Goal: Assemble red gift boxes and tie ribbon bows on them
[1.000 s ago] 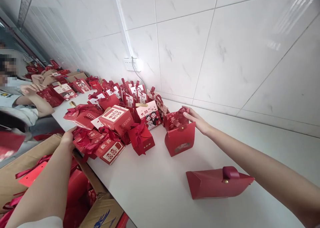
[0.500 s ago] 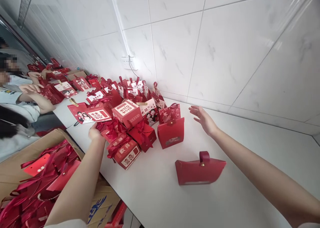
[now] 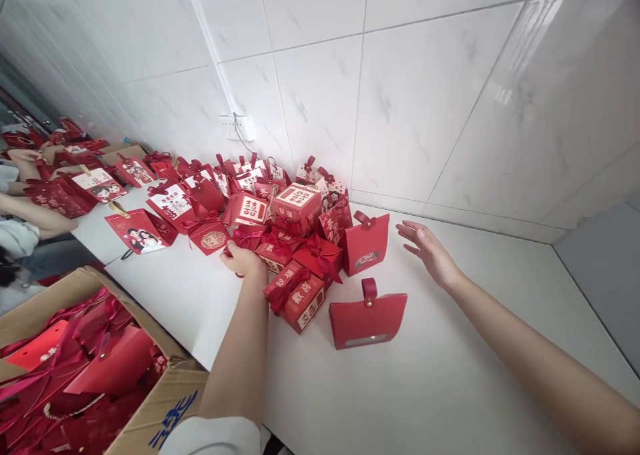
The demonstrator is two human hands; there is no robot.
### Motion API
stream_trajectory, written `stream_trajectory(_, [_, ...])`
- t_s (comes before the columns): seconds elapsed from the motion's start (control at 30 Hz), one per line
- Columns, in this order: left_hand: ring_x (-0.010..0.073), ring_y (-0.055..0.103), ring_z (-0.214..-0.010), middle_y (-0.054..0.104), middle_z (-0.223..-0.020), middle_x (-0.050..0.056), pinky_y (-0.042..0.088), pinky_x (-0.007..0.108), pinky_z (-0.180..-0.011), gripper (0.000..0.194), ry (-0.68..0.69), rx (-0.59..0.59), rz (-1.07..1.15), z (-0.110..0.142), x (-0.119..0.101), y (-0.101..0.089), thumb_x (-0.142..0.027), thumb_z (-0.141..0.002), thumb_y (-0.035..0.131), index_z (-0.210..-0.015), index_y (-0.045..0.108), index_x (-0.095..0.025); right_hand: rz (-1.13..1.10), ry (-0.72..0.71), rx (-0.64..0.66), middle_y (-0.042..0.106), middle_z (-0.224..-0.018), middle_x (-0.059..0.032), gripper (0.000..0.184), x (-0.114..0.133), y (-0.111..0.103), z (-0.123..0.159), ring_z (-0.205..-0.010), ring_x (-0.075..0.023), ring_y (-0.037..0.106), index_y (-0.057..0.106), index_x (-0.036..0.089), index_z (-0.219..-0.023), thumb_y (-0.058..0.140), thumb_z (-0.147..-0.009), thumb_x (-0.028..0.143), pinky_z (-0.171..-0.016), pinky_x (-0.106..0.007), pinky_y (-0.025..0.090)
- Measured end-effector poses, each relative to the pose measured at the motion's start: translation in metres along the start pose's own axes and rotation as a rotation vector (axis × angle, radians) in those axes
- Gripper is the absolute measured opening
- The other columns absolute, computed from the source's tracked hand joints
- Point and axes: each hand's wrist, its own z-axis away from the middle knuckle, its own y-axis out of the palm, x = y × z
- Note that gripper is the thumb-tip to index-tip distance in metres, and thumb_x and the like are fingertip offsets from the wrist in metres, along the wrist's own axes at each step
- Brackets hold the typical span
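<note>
My left hand (image 3: 245, 260) rests against the near left side of a cluster of red gift boxes, its fingers partly hidden by them. Beside it are a ribbon-tied box (image 3: 296, 295) with gold and white lettering, another red box with a bow (image 3: 319, 258), and a box with a white patterned top (image 3: 297, 205). My right hand (image 3: 433, 255) is open, fingers stretched, just right of an upright red handled bag (image 3: 367, 243) and apart from it. A second red handled bag (image 3: 369, 323) stands alone nearer me.
A cardboard carton (image 3: 173, 375) full of red bags and ribbons stands left of the white table (image 3: 425, 388). More gift boxes (image 3: 143, 232) line the table leftward, where other people's arms (image 3: 35, 215) show. A tiled wall (image 3: 320, 95) with a socket (image 3: 236, 127) runs behind.
My left hand has moved right, and the boxes beside it have slid right and bunched up. The upright bag by my right hand has shifted that way too. The view has turned right.
</note>
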Motion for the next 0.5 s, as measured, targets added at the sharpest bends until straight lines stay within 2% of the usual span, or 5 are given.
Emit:
stream_trajectory(0.13, [0.0269,0.055,-0.114,0.056,-0.120,0.015,0.039,0.043,-0.103,0.035,-0.043,-0.030,-0.048,0.046,0.002,0.013,-0.049,-0.091,0.034,-0.104,0.047,-0.019,-0.004,0.019,-0.069,0.048,-0.147,-0.0008,0.044,0.000,-0.017,0.014,-0.139,-0.0238,0.040,0.052,0.038,-0.131,0.040,-0.097,0.062,-0.114,-0.051,0.034])
stream_trajectory(0.27, [0.0274,0.054,-0.120,0.055,-0.124,0.017,0.039,0.041,-0.105,0.039,-0.053,0.064,-0.059,0.091,0.003,0.013,-0.048,-0.094,0.031,-0.109,0.050,-0.018,-0.005,0.033,-0.141,0.049,-0.145,-0.0003,0.043,-0.004,-0.028,0.026,-0.139,-0.0245,0.040,0.053,0.039,-0.129,0.040,-0.096,0.063,-0.114,-0.052,0.035])
stream_trajectory(0.4, [0.0251,0.056,-0.118,0.057,-0.127,0.014,0.043,0.038,-0.102,0.040,-0.072,0.271,-0.039,0.133,-0.002,-0.004,-0.050,-0.094,0.037,-0.114,0.053,-0.018,-0.027,0.035,-0.195,0.049,-0.146,-0.0008,0.045,0.006,-0.037,0.040,-0.139,-0.0259,0.040,0.053,0.038,-0.129,0.038,-0.096,0.064,-0.114,-0.055,0.034])
stream_trajectory(0.5, [0.0224,0.059,-0.118,0.056,-0.134,0.011,0.049,0.036,-0.097,0.045,-0.162,0.614,0.033,0.147,-0.015,-0.028,-0.051,-0.094,0.042,-0.129,0.048,-0.023,-0.043,-0.082,-0.089,0.046,-0.149,-0.0008,0.053,0.030,-0.047,0.062,-0.140,-0.0276,0.038,0.051,0.038,-0.133,0.033,-0.094,0.069,-0.114,-0.054,0.035])
